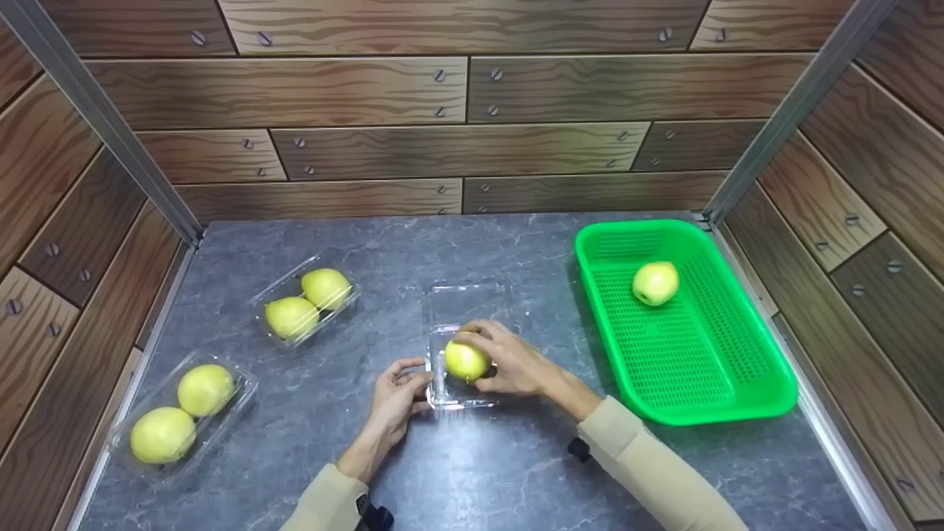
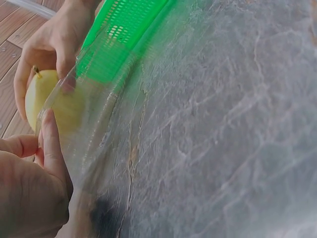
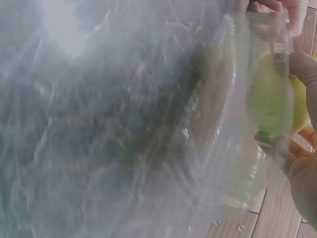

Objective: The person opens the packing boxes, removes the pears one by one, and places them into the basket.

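Observation:
A yellow-green pear [image 1: 466, 359] is in the grip of my right hand [image 1: 512, 361], whose fingers and thumb curl round it. It is at an open, clear plastic clamshell container [image 1: 442, 402] in the middle of the table; whether it touches the container's bottom I cannot tell. My left hand [image 1: 394, 398] pinches the container's left rim between thumb and fingers. In the left wrist view the pear [image 2: 42, 96] shows its stem, partly behind the clear wall. The right wrist view shows the pear [image 3: 270, 96] through the plastic. The container's lid [image 1: 468, 302] lies folded back, away from me.
On the right stands a green plastic basket [image 1: 737, 310] holding one pear [image 1: 656, 283]. To the left are two clear containers, the farther one [image 1: 295, 343] and the nearer one [image 1: 243, 394], each with two pears. Wood-patterned walls [image 1: 369, 88] enclose the grey table [image 1: 310, 413].

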Motion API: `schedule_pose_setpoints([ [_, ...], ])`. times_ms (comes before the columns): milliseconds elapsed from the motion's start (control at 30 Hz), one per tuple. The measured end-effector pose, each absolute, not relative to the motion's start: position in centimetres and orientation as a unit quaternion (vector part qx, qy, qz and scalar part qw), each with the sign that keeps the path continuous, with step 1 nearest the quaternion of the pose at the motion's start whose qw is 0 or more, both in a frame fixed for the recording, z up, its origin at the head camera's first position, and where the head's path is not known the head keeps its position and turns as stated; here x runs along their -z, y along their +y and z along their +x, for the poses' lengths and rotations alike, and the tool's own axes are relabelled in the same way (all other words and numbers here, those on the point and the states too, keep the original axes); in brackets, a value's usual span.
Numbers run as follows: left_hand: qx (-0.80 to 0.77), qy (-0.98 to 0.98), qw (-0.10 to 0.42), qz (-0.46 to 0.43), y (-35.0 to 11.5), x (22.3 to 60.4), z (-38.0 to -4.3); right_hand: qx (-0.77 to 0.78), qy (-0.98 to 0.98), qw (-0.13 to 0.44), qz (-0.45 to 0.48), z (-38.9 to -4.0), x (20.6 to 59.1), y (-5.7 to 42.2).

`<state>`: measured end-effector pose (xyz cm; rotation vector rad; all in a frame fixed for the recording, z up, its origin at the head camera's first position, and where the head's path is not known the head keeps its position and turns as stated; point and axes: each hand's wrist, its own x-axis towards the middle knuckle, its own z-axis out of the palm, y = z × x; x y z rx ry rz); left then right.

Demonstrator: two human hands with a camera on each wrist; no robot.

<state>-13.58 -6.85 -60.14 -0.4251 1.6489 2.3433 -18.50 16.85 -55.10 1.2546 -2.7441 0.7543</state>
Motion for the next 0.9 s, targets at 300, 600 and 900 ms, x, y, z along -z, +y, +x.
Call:
schedule_pose_setpoints([
  [300,-0.803,0.566,0.122,-0.143,-6.8,60.1,-13.5,-0.233,-0.886,0.053,0.396,-18.4,53.2,18.9],
  [600,-0.805,0.563,0.124,-0.14,-6.9,60.1,-13.6,-0.199,-0.881,0.098,0.418,-17.3,51.2,21.7],
  [900,-0.799,0.572,0.12,-0.141,-6.9,60.1,-13.4,-0.166,-0.887,0.115,0.414,-16.0,48.7,24.3],
])
